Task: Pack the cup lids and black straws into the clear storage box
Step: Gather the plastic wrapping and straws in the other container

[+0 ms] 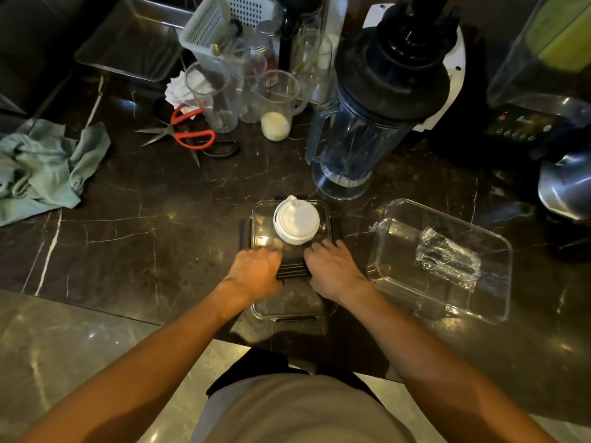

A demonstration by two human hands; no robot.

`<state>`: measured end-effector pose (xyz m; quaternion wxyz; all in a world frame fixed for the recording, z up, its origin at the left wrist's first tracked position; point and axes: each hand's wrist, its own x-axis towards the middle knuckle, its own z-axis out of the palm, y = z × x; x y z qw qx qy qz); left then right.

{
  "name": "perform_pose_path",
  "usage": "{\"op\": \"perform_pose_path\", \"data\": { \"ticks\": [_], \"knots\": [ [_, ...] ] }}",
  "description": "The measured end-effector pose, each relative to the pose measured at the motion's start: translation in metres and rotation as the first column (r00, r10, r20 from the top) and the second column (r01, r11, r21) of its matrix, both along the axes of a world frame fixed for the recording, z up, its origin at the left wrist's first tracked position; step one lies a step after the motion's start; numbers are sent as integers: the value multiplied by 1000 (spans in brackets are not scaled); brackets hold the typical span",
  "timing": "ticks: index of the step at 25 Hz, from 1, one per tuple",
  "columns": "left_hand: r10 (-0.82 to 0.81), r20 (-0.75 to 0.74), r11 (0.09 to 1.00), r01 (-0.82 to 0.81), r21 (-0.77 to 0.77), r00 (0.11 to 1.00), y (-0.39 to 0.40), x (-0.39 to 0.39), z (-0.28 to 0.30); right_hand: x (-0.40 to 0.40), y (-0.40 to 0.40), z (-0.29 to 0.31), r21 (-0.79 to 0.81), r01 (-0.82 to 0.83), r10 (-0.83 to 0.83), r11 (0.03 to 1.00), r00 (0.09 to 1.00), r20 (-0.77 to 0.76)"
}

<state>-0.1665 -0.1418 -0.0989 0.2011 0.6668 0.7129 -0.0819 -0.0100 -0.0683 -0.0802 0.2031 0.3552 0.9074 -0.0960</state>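
No brand or label reads clearly for me anywhere; the dark control panel (pixel 524 127) far beyond my right fingers has small markings, too blurred to make out.

My left hand (pixel 256 271) and right hand (pixel 334 270) lie palm-down, side by side, forearms converging from the lower corners. Both rest on the clear storage box (pixel 289 310), which has black latches on its sides. Between the two hands I see a bundle of black straws (pixel 292 270) lying crosswise; the left fingers curl over its left end and the right fingers curl over its right end, so each hand appears clamped on the straws, though the fingertips themselves are blurred.

Just beyond my fingertips a stack of white cup lids (pixel 296 223) sits in the far half of the box, upright, with a small knob on top.

To the right of my right fingers lies a second clear tub (pixel 438 260), apart from the box, holding a plastic-wrapped packet (pixel 447 263) of dark items. Further beyond my fingers stand a blender jug (pixel 358 135), a measuring cup (pixel 276 105) with white contents, and red-handled scissors (pixel 188 129). Far left of my left fingers a green cloth (pixel 41 167) is crumpled on the dark marble counter (pixel 144 219).
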Motion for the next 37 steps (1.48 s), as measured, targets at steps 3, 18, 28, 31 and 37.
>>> {"op": "perform_pose_path", "data": {
  "ticks": [3, 18, 28, 31, 37],
  "knots": [
    [27, 79, 1000, -26, -14, 997, 0, -2, 5, 6, -2, 8, -31, 18, -21, 999, 995, -95],
    [-321, 109, 930, 291, 226, 941, 111, 126, 115, 157, 61, 86, 34, 438, -418, 898, 876, -242],
    [-310, 384, 922, 374, -101, 870, 157, 209, 39, 243, 89, 32, -337, 500, -543, 798, 839, -41],
    [-211, 488, 928, 331, -172, 847, 158, 220, 22, 254, 91, 26, -340, 476, -508, 811, 861, -5],
    [-87, 586, 906, 309, -289, 805, 151, 229, 0, 263, 91, 18, -311, 420, -406, 853, 907, 110]
  ]
}}
